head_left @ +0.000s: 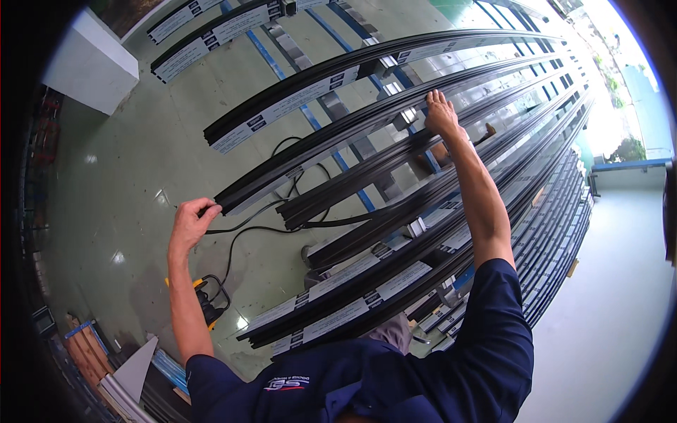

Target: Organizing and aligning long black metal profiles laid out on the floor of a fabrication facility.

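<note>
A long black profile (pixel 310 151) with a pale label strip along its side lies across the rack, running from near left to far right. My left hand (pixel 189 227) is closed at its near end, thumb and fingertips pinching the corner. Farther along, my right hand (pixel 441 115) rests on top of the same profile, palm down with fingers stretched out. Another black profile (pixel 352 183) lies just to the right, and a labelled profile (pixel 282 99) to the left. Whether a thin strip is between my left fingertips is too small to make out.
Blue and silver crossbars (pixel 331 106) support the profiles. A black cable (pixel 236 247) loops over the floor from a yellow and black cable reel (pixel 208 299). More profiles (pixel 543 240) lie stacked on the right. A white pillar (pixel 95 60) stands at the far left.
</note>
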`<state>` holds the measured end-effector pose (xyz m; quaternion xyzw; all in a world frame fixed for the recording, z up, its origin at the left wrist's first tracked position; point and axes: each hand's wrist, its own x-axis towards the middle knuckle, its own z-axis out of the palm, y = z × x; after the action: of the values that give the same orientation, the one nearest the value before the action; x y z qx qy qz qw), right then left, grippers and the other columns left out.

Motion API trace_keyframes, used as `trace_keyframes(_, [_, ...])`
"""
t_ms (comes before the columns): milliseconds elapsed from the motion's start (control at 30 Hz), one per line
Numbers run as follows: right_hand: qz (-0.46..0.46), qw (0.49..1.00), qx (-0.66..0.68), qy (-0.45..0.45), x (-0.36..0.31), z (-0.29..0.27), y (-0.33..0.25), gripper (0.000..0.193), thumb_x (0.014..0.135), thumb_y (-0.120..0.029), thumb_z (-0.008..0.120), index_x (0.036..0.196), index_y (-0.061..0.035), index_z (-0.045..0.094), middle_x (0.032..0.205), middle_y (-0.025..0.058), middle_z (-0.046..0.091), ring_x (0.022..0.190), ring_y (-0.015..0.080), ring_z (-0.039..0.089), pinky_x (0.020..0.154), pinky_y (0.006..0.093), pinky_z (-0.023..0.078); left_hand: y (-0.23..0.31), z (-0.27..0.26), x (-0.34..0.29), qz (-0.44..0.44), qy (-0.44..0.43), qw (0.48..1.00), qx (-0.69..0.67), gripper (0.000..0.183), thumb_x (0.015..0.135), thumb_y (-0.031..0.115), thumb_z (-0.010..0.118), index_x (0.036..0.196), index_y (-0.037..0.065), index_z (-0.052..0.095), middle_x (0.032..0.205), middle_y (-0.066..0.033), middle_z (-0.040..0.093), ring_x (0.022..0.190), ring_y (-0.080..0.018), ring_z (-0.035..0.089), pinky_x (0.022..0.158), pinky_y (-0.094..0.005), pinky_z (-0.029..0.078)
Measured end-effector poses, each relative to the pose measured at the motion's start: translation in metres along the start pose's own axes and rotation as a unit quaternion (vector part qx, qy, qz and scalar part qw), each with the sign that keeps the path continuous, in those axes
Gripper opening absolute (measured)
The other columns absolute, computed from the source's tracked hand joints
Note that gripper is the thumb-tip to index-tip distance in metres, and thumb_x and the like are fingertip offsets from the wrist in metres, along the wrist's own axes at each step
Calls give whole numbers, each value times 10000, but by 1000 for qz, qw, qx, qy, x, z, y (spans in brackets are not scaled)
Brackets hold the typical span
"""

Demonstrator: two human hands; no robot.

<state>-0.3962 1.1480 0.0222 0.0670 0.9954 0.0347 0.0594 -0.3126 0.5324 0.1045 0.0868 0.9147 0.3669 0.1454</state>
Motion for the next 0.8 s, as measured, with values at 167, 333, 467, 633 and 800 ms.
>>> trace_keyframes(167, [10, 997, -59, 38, -9, 7, -30, 668, 833, -86, 479, 1474, 29, 329, 1556, 228, 290, 1461, 341, 259, 1187, 424, 242, -18, 16, 5, 24, 23, 999, -29, 254, 855, 206, 696, 842, -44, 652, 614, -66, 538, 562, -137, 450, 532, -312, 368])
trace_keyframes(333, [7, 1000, -15, -22, -14, -2, -52, 689, 807, -83, 520, 1457, 56, 337, 1546, 249, 294, 1457, 356, 262, 1175, 440, 263, -26, 22, 7, 20, 40, 998, -47, 248, 856, 215, 697, 867, -30, 664, 647, -98, 585, 562, -161, 476, 548, -321, 389])
trace_keyframes(467, [-30, 999, -15, 20, -24, -3, -64, 736, 762, -51, 565, 1452, 63, 337, 1537, 273, 291, 1451, 371, 267, 1167, 466, 273, -36, 23, 0, 44, 65, 994, -79, 215, 879, 170, 683, 859, -42, 648, 639, -32, 530, 585, -98, 427, 534, -286, 341])
trace_keyframes(633, [-60, 998, -19, 13, -48, 6, -101, 714, 767, -57, 530, 1446, 69, 350, 1526, 284, 307, 1441, 398, 280, 1184, 449, 240, -48, 32, 3, 33, 77, 994, -69, 272, 861, 252, 714, 869, -17, 678, 689, -104, 623, 573, -180, 507, 552, -327, 400])
trace_keyframes(800, [-64, 998, -22, 3, -49, -8, -116, 687, 783, -47, 501, 1444, 72, 355, 1527, 259, 327, 1439, 390, 286, 1178, 447, 246, -54, 40, -9, 53, 102, 989, -93, 251, 878, 208, 704, 870, -39, 657, 652, -64, 579, 577, -117, 446, 536, -305, 365])
